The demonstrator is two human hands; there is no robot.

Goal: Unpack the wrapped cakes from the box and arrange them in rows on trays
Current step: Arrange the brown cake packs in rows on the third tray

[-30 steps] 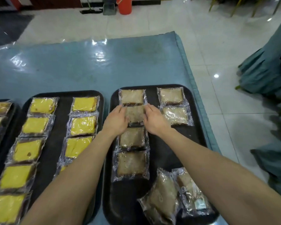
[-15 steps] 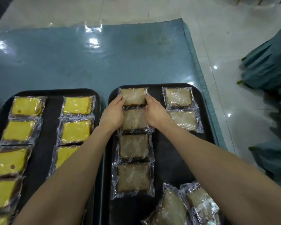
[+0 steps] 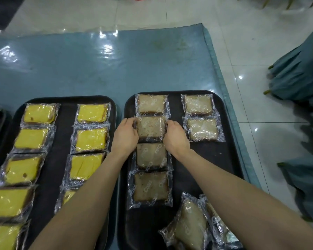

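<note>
On black rectangular plastic tray (image 3: pixel 224 152), second clear-wrapped pale brown cake slice (image 3: pixel 151 129) in left column lay gripped both sides: left hand (image 3: pixel 125 139) fingers curled on left edge, right hand (image 3: pixel 176 138) fingers curled on right edge.

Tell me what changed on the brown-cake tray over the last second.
The left hand and right hand drew back from the near corners of the top cake and now pinch the side edges of the second cake in the left column. That cake looks barely shifted. The other brown cakes, the loose packs and the yellow cakes stayed put.
</note>
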